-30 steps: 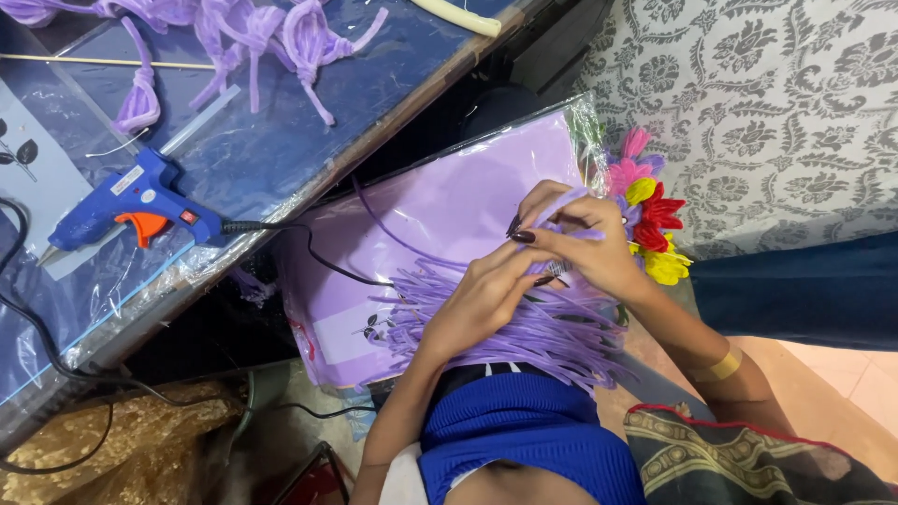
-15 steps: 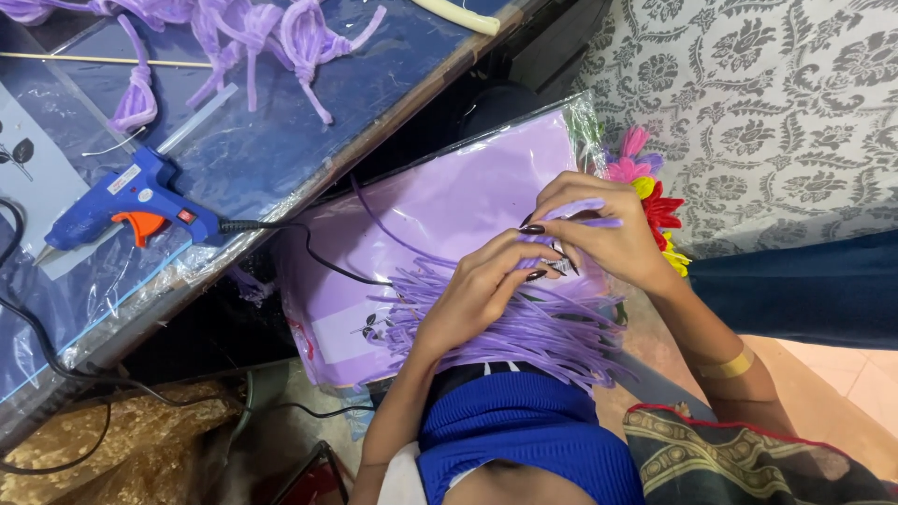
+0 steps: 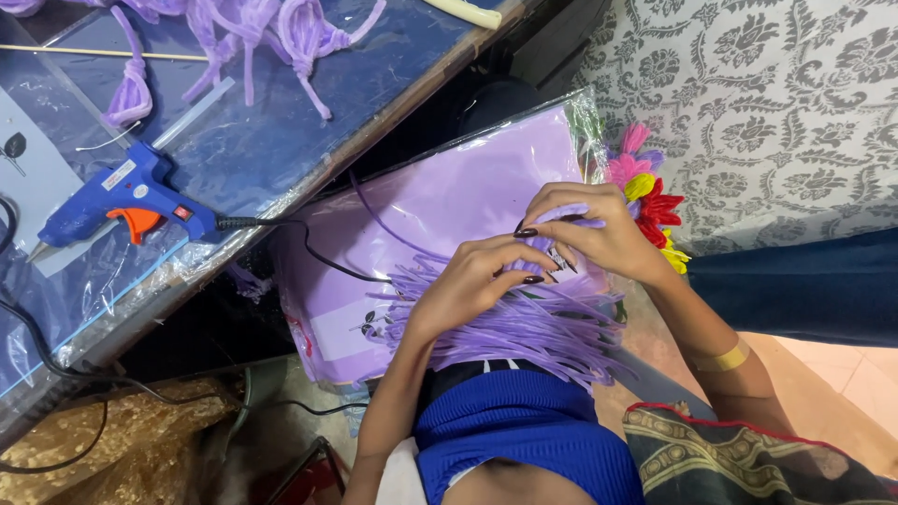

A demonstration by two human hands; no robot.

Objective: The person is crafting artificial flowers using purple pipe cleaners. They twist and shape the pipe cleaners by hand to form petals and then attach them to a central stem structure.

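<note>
Pinching purple strip [image 3: 561, 217], ends hidden, both hands [image 3: 524, 257]

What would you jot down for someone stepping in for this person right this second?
Left hand: fingers curled on the end of a purple strip, over the pile of purple strips on the lap.
Right hand: pinching the same strip from the other side, bending it.
Under the pile lies a wrapped pack of lilac sheets; bright paper flowers sit just beyond the right hand.
On the table: a blue glue gun, lying untouched, and several looped purple pieces already made.
Done: those loops. Left: the strip in hand is only partly bent; many loose strips remain.
</note>
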